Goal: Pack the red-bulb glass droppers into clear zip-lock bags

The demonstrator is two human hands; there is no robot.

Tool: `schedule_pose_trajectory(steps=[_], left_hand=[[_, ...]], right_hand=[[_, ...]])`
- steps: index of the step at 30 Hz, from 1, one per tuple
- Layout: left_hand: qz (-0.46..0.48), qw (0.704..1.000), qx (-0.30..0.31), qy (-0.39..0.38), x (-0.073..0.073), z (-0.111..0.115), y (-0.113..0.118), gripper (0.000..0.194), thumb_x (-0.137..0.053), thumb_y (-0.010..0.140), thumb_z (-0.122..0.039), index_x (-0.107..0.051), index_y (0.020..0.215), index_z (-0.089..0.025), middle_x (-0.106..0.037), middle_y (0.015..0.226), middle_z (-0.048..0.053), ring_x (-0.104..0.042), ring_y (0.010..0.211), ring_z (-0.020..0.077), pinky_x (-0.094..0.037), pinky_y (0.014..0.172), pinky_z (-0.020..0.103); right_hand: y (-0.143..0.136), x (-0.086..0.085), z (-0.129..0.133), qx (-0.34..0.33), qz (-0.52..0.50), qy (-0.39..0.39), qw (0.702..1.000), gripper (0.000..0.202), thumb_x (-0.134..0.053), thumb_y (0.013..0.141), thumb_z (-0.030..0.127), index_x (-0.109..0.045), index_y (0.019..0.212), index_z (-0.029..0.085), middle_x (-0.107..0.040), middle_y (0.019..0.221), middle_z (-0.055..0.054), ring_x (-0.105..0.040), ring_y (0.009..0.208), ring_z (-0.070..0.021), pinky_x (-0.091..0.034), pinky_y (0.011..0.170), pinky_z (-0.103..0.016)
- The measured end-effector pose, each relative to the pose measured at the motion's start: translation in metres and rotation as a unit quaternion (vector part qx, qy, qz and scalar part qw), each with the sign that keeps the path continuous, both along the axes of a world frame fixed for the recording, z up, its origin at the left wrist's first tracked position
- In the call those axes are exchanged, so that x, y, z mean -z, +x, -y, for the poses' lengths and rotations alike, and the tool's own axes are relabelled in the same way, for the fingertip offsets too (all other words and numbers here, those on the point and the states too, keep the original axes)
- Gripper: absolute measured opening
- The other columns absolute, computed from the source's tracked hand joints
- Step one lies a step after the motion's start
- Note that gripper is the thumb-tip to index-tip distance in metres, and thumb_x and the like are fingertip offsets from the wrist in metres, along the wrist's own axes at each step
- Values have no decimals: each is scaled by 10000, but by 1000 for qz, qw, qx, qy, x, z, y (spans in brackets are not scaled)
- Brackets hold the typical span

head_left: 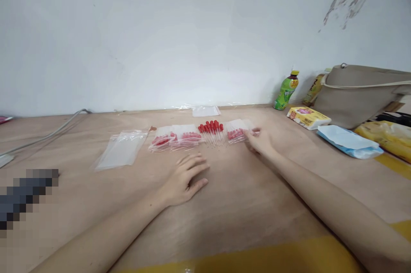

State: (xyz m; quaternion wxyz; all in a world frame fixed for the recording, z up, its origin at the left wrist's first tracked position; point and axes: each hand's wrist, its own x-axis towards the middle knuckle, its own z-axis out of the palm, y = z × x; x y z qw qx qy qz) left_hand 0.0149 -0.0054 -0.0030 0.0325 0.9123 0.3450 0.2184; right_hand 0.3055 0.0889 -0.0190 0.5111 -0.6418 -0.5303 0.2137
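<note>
My left hand (189, 175) rests palm down on the brown-covered table, fingers loosely spread and holding nothing. Beyond its fingertips lie two piles of small clear bags (188, 136) with red-headed pieces inside. A loose row of thin, pale-stemmed sticks with red heads (211, 127), resembling droppers, is fanned out between those piles and another filled bag (236, 132). At that bag's right edge my right hand (260, 141) has its thumb and fingers curled in a pinch on the plastic; its fingertips are partly hidden. Flat clear bags (123, 149) are stacked at the left.
Against the wall lies another flat bag (206, 111). To the right stand a green drink bottle (287, 91), a yellow tissue pack (308, 117), a blue-and-white packet (349, 141) and a beige handbag (353, 93). A grey cable (48, 136) runs along the left.
</note>
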Motion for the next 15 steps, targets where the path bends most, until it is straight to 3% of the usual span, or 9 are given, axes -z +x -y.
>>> schedule_pose_trajectory(steps=[2,4,7,9,12,15], left_hand=[[52,995,-56,65,-3,-3,-3,235,-452,866,-342,-566,1023,-210,-569,1081,55,-480,1076,213,-368,945,384],[91,977,-158,108,-10,-12,-12,187,-429,866,-331,-547,913,-192,-573,976,55,-515,981,204,-407,888,368],[79,925,-356,110,-24,-35,-42,192,-433,847,-369,-493,839,-187,-560,884,47,-527,918,217,-438,821,361],[75,896,-425,104,-30,-51,-69,235,-414,847,-388,-483,881,-166,-551,891,81,-509,964,275,-423,818,416],[66,869,-483,83,-27,-68,-109,316,-412,842,-425,-489,950,-137,-542,1024,157,-436,1080,365,-360,851,514],[58,870,-487,49,-13,-77,-136,468,-407,828,-497,-505,954,-57,-510,1104,238,-335,1148,475,-265,838,636]], right_hand=[[5,-3,8,97,108,31,989,437,-581,669,441,-463,972,148,-508,552,14,-526,555,-193,-379,517,-290],[4,-6,15,106,150,59,981,415,-529,707,407,-435,1024,157,-478,550,36,-496,538,-176,-345,525,-273],[-8,-4,26,32,162,88,982,297,-478,743,364,-459,972,176,-423,523,59,-445,486,-136,-318,518,-249],[-19,-1,32,-29,173,99,980,237,-468,755,347,-479,930,187,-401,508,63,-423,467,-122,-312,512,-241],[-33,4,38,-105,204,108,967,207,-464,763,312,-482,934,195,-388,495,68,-415,455,-115,-308,499,-234],[-37,6,41,-152,235,99,955,224,-454,773,287,-483,978,199,-406,485,70,-428,453,-116,-318,498,-235]])
